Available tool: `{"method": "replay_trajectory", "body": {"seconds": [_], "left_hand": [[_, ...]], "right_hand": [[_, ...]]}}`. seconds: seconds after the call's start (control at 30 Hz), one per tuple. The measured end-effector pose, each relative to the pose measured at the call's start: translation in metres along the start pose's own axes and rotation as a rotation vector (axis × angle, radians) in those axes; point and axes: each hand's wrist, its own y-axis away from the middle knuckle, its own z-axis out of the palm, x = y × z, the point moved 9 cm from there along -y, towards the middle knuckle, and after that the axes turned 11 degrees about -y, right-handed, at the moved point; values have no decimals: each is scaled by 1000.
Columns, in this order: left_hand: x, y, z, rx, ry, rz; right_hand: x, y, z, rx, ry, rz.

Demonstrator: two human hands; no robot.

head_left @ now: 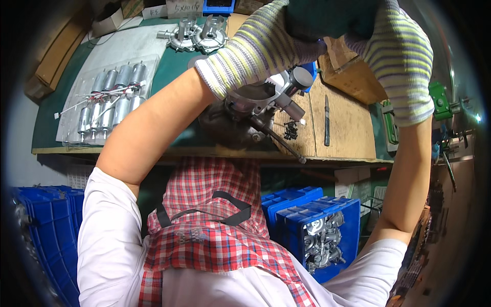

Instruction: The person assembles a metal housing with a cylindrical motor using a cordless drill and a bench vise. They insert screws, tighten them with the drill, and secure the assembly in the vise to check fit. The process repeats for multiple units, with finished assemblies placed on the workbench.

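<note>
Both my hands, in striped knit gloves, are raised at the top of the view, close to the camera. My left hand (271, 43) and my right hand (396, 56) close on opposite sides of a dark, blocky object (332, 18), whose kind I cannot make out; the picture's edge cuts it off. Below my left hand, a metal housing with a motor (279, 94) sits at a dark bench vise (230, 125) with a long handle (281, 143). My left forearm and glove partly cover both. Small black screws (290, 130) lie beside the vise, near a thin knife (327, 120).
Several silver motors (123, 77) with wires lie on the bench's left. Two metal housings (199, 36) stand at the back. A cardboard box (353, 77) is behind the knife. Blue crates (46, 225) stand low left; another crate (353, 220) with metal parts is beneath the bench.
</note>
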Motion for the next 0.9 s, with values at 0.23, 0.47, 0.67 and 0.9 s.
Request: {"method": "replay_trajectory", "body": {"seconds": [0.23, 0.47, 0.67, 0.9], "left_hand": [[35, 10, 14, -84, 49, 102], [23, 5, 1, 180, -37, 353], [67, 11, 4, 359, -248, 427], [23, 4, 8, -91, 120, 336]], "right_hand": [[-28, -11, 6, -361, 282, 97], [-5, -8, 1, 158, -318, 15], [15, 2, -27, 365, -705, -25], [-14, 13, -24, 385, -217, -284]]}}
